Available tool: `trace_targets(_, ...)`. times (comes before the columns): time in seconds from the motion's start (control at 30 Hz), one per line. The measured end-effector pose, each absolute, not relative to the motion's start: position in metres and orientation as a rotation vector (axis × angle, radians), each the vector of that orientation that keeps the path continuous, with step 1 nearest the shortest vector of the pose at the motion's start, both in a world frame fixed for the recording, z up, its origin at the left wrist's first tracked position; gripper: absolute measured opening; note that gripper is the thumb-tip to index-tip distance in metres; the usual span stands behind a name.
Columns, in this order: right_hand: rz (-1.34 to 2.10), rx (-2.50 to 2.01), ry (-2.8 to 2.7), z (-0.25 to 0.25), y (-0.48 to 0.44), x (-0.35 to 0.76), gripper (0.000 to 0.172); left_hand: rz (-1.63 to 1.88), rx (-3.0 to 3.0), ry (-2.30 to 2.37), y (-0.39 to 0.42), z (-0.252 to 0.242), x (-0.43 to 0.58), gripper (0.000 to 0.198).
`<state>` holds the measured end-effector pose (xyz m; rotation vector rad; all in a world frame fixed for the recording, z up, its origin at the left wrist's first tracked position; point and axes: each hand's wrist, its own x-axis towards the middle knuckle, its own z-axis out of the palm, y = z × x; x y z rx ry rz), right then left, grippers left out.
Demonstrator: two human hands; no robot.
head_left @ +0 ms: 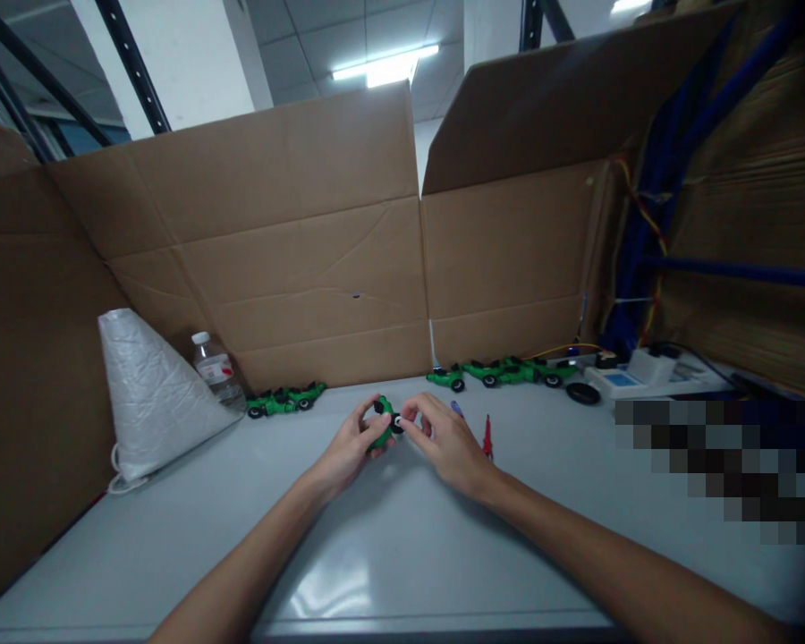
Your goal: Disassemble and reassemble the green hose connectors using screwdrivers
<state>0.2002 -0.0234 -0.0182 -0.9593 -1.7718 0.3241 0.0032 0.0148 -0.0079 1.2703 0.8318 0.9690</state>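
My left hand is closed around a small green toy car with black wheels, held just above the grey table. My right hand pinches at the car's right end, thumb and forefinger on a black wheel with a white hub. Both hands meet near the table's middle.
Cardboard walls enclose the table at the back and sides. Green toy cars line the back: a few at left, a row at right. A white bag, a water bottle, a red-handled tool and a white device also stand around.
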Motion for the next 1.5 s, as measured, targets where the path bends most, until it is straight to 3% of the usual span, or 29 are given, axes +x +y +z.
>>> trace_targets(0.43, 0.328, -0.856, -1.795, -0.013, -0.025, 0.204, 0.014, 0.935, 1.272, 0.780, 0.016, -0.009, 0.005, 0.076)
trace_targets(0.63, 0.502, -0.882, -1.664, -0.019, -0.019, 0.202, 0.009, 0.934, 1.292, 0.776, 0.016, -0.010, 0.003, 0.078)
trace_targets(0.77, 0.863, -0.877, -1.500, -0.027, -0.007, 0.201, 0.036, 0.929, 1.358, 0.808, 0.014, -0.008, 0.003, 0.083)
trace_targets(0.9, 1.136, -0.848, -1.425, -0.031, -0.002, 0.200, 0.048, 0.937, 1.488, 0.894, 0.013, -0.010, 0.003, 0.087)
trace_targets(1.17, 1.156, -0.845, -1.442, -0.030, -0.007, 0.197, 0.042, 0.953, 1.674, 0.839, 0.018, -0.008, 0.000, 0.084)
trace_targets(1.4, 1.013, -0.839, -1.484, -0.025, -0.006, 0.196, 0.035, 0.996, 1.421, 0.787, 0.020, 0.007, -0.004, 0.059)
trace_targets(1.5, 0.984, -0.866, -1.542, -0.027, -0.006, 0.197, 0.028, 1.002, 1.488, 0.822, 0.020, 0.004, -0.004, 0.064)
